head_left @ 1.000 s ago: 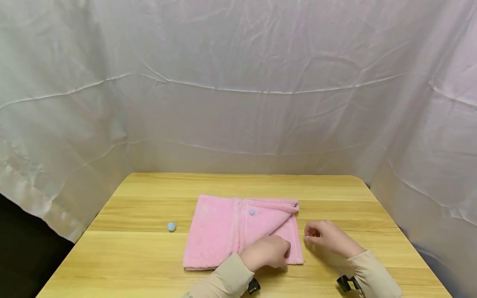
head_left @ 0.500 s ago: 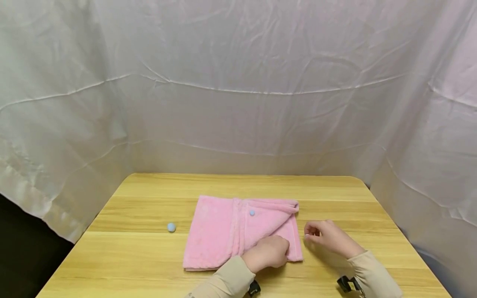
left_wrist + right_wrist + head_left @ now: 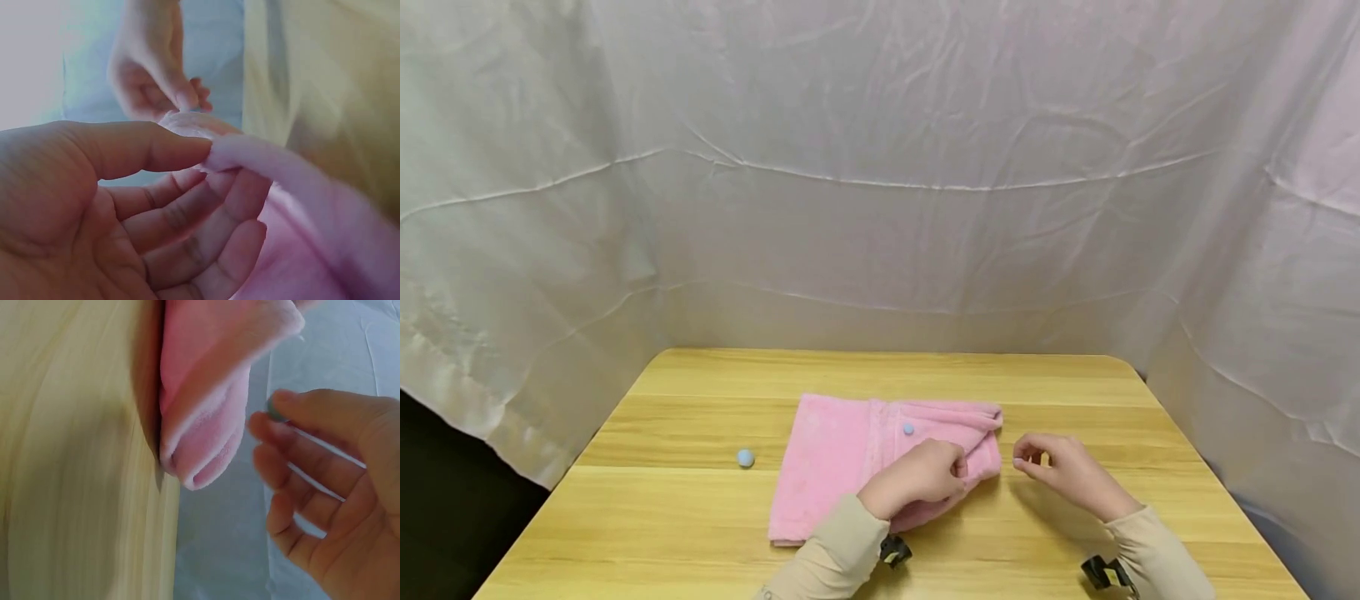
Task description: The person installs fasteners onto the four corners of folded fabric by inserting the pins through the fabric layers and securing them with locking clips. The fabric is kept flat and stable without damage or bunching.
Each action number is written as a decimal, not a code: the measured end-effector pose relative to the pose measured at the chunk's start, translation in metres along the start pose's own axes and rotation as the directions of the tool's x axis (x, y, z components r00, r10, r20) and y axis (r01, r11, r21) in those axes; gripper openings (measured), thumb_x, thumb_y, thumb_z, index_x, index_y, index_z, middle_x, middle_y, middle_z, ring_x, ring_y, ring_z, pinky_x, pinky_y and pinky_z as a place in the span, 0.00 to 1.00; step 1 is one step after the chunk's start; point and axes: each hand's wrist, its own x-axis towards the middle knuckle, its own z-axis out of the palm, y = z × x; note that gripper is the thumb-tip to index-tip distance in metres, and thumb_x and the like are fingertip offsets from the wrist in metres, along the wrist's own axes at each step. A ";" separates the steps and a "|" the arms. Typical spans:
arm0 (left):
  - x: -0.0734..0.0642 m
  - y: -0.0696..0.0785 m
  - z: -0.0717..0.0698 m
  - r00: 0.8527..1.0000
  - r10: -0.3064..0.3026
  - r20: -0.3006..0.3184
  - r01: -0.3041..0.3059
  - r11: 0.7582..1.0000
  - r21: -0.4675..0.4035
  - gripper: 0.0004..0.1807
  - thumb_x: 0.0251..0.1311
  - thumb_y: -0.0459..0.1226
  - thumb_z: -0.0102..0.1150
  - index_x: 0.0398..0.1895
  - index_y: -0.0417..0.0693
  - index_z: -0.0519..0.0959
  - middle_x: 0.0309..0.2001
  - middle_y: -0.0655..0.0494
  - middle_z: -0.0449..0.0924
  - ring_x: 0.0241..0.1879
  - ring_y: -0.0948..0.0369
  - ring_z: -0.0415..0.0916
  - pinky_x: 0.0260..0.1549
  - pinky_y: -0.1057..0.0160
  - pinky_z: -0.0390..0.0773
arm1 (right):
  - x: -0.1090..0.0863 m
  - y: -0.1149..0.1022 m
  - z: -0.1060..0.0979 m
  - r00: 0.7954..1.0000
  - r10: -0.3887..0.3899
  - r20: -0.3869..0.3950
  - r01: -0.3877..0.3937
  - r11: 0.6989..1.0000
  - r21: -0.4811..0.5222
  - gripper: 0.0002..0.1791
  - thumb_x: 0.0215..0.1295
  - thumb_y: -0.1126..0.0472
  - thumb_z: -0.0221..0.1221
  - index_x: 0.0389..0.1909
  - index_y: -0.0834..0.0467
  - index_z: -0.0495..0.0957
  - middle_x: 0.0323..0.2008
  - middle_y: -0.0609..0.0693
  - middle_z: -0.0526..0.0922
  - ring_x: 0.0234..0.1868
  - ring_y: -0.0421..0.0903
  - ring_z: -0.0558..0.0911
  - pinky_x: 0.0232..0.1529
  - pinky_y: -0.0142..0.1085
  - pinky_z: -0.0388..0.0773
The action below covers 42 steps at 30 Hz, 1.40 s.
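A folded pink towel lies on the table. My left hand pinches its near right corner between thumb and fingers and lifts it; the left wrist view shows the raised towel edge at the thumb tip. To the right of the towel, my right hand is held above the table. Its thumb and index finger pinch a small blue-green ball, mostly covered by the fingertips. One small light-blue ball rests on the towel's folded part. Another light-blue ball sits on the table left of the towel.
The wooden table has rounded far corners. Pale grey curtains hang behind it and along both sides. A dark gap shows at the lower left. Each wrist wears a black camera mount.
My left hand has raised the towel's near right corner and carried it away from me, over the towel. My right hand has risen slightly, still pinching. Both loose balls stay put.
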 end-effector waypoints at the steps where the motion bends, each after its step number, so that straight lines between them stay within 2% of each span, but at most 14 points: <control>1: 0.000 -0.002 -0.003 1.000 0.010 -0.004 -0.010 1.000 -0.023 0.08 0.54 0.34 0.65 0.24 0.52 0.75 0.22 0.63 0.71 0.25 0.68 0.68 0.29 0.73 0.69 | 0.000 -0.001 0.001 1.000 -0.010 -0.022 0.010 1.000 -0.002 0.06 0.56 0.64 0.67 0.30 0.50 0.81 0.26 0.33 0.80 0.28 0.25 0.72 0.26 0.27 0.71; 5: 0.000 -0.011 -0.012 0.999 0.036 -0.026 -0.038 0.994 -0.107 0.05 0.55 0.31 0.63 0.28 0.49 0.76 0.24 0.62 0.73 0.24 0.69 0.68 0.27 0.73 0.71 | 0.001 -0.004 0.005 0.994 -0.070 -0.084 0.071 0.997 0.018 0.09 0.53 0.66 0.68 0.31 0.49 0.81 0.27 0.34 0.82 0.28 0.25 0.73 0.25 0.27 0.71; 7: 0.000 -0.014 -0.017 0.998 0.041 -0.040 -0.045 0.992 -0.117 0.05 0.54 0.30 0.62 0.31 0.47 0.77 0.26 0.62 0.75 0.26 0.70 0.69 0.29 0.73 0.72 | 0.003 -0.007 0.009 0.990 -0.101 -0.095 0.106 0.993 0.048 0.11 0.52 0.67 0.69 0.31 0.48 0.81 0.27 0.34 0.83 0.29 0.26 0.75 0.25 0.28 0.72; 13: 0.001 -0.020 -0.025 0.998 0.028 -0.048 -0.033 0.993 -0.115 0.07 0.54 0.29 0.61 0.35 0.46 0.77 0.31 0.57 0.79 0.31 0.69 0.72 0.34 0.72 0.74 | 0.008 -0.018 0.022 0.988 -0.153 -0.035 0.157 0.972 0.175 0.10 0.57 0.64 0.67 0.33 0.44 0.80 0.30 0.35 0.84 0.32 0.29 0.79 0.30 0.32 0.79; 18: 0.001 -0.021 -0.028 0.999 0.023 -0.039 -0.027 0.992 -0.122 0.07 0.54 0.28 0.59 0.36 0.45 0.78 0.32 0.54 0.80 0.30 0.69 0.72 0.33 0.72 0.74 | 0.015 -0.024 0.031 0.985 -0.172 0.006 0.166 0.961 0.222 0.08 0.59 0.63 0.66 0.34 0.46 0.80 0.31 0.39 0.84 0.34 0.32 0.81 0.34 0.33 0.80; 22: 0.002 -0.021 -0.029 0.999 0.018 -0.035 -0.022 0.992 -0.125 0.08 0.54 0.28 0.59 0.37 0.45 0.78 0.32 0.54 0.81 0.30 0.69 0.72 0.33 0.72 0.74 | 0.019 -0.027 0.036 0.987 -0.159 0.028 0.148 0.961 0.233 0.07 0.59 0.63 0.66 0.34 0.47 0.80 0.31 0.41 0.85 0.34 0.32 0.81 0.36 0.31 0.80; 29: 0.002 -0.019 -0.028 0.999 0.012 -0.030 -0.016 0.991 -0.135 0.07 0.55 0.29 0.59 0.36 0.47 0.77 0.30 0.57 0.78 0.30 0.69 0.72 0.33 0.72 0.73 | 0.021 -0.027 0.039 0.990 -0.134 0.036 0.123 0.967 0.225 0.09 0.57 0.64 0.67 0.32 0.46 0.79 0.30 0.39 0.84 0.32 0.28 0.78 0.26 0.29 0.74; 34: 0.002 -0.020 -0.026 1.000 0.018 -0.022 -0.021 0.991 -0.135 0.09 0.53 0.28 0.60 0.36 0.47 0.76 0.32 0.55 0.79 0.30 0.69 0.71 0.33 0.72 0.73 | 0.021 -0.026 0.042 0.990 -0.141 0.033 0.130 0.966 0.224 0.10 0.56 0.65 0.67 0.32 0.47 0.79 0.30 0.40 0.84 0.32 0.28 0.78 0.26 0.30 0.75; 38: 0.002 -0.019 -0.027 1.000 0.026 -0.017 -0.028 0.990 -0.141 0.09 0.53 0.28 0.60 0.36 0.48 0.76 0.32 0.57 0.79 0.31 0.69 0.72 0.33 0.72 0.73 | 0.022 -0.025 0.045 0.989 -0.146 0.008 0.140 0.966 0.217 0.10 0.56 0.65 0.67 0.33 0.47 0.79 0.31 0.41 0.85 0.33 0.30 0.80 0.32 0.31 0.79; 42: 0.002 -0.016 -0.028 1.000 0.024 -0.010 -0.025 0.989 -0.147 0.09 0.54 0.28 0.61 0.37 0.47 0.77 0.32 0.58 0.79 0.30 0.69 0.72 0.32 0.72 0.73 | 0.022 -0.025 0.048 0.985 -0.158 -0.067 0.167 0.972 0.165 0.11 0.53 0.65 0.69 0.31 0.49 0.77 0.28 0.39 0.82 0.29 0.31 0.78 0.29 0.29 0.76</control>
